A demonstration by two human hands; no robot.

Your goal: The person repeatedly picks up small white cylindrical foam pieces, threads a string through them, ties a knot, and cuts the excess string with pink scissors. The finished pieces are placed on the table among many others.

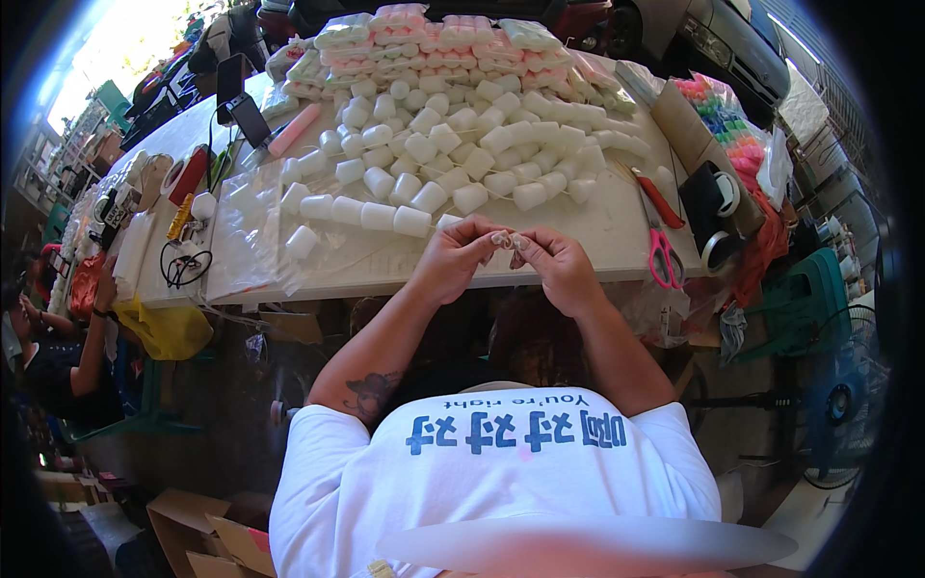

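Our left hand and right hand meet at the near edge of the worktop, just below the centre of the frame. Both sets of fingers are clenched on a small white piece, pinched between the fingertips of the two hands and lifted just off the worktop. It is too small for us to tell its shape.

Above our hands, a heap of white cups strung together spreads over the middle of the worktop, with stacked packs at the top of the frame. Pink-handled scissors lie to the right, and a clear plastic sheet to the left.

We judge the piece could slip from so fine a pinch and fall over the edge into our lap. A tug on any thread could also drag the nearest cups.
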